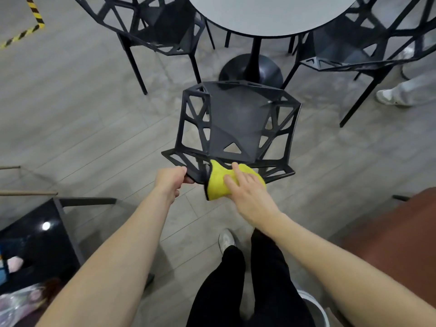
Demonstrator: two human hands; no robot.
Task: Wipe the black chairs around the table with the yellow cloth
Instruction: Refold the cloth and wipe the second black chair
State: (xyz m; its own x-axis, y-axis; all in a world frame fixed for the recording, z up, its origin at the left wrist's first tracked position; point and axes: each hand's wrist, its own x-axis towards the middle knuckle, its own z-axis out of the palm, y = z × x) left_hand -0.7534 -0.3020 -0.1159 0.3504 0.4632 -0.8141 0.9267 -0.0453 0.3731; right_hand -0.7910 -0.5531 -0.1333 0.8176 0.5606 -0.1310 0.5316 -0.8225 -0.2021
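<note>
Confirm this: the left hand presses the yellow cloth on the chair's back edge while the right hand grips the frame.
Hands swapped. In the head view the right hand presses the yellow cloth on the chair's back edge while the left hand grips the frame.

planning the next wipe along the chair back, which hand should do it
Right. The right hand already presses the yellow cloth flat on the top edge of the near black chair, while the left hand grips that edge bare, steadying it.
</note>
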